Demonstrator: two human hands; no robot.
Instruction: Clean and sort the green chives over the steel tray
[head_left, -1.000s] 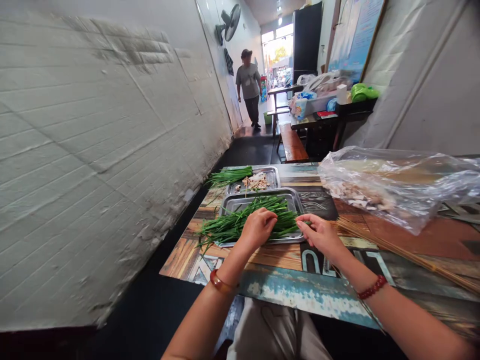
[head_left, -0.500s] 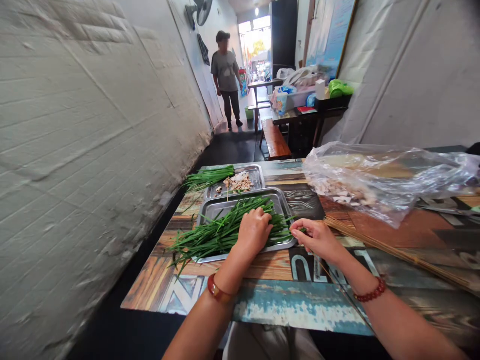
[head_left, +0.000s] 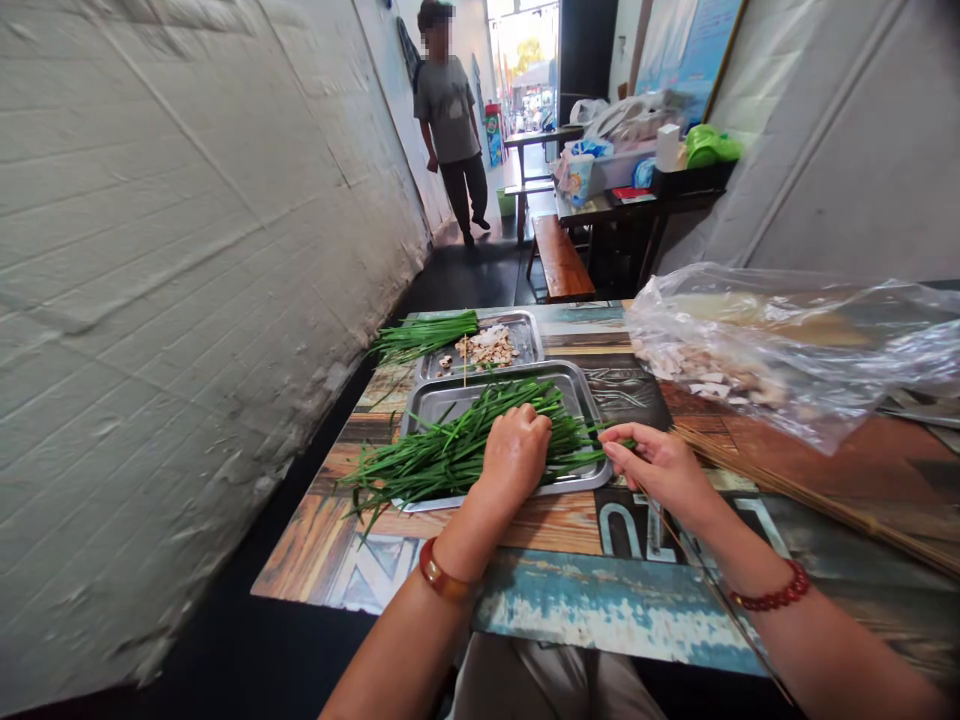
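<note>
A heap of long garlic chives [head_left: 442, 450] lies across the front metal tray [head_left: 581, 385], its leaf ends hanging over the left rim. My left hand [head_left: 517, 447] rests on the heap with its fingers curled round some of the stalks. Just past the tray's right rim, my right hand [head_left: 652, 465] pinches a few chive ends between thumb and fingers. Thin skewers [head_left: 712, 585] run from beneath that hand down past the table's front edge; whether the hand grips them is hidden.
Behind, a second tray [head_left: 534, 335] carries more chives and pale chopped pieces [head_left: 491, 348]. A skewer bundle [head_left: 825, 505] and a clear plastic bag [head_left: 810, 330] occupy the right side. A person [head_left: 454, 120] is in the aisle, near a bench [head_left: 561, 258] and a loaded table [head_left: 600, 212].
The person in the aisle has come nearer. The view has shifted slightly; my left hand stays on the chives, and my right hand has drawn a little away from it to the right.
</note>
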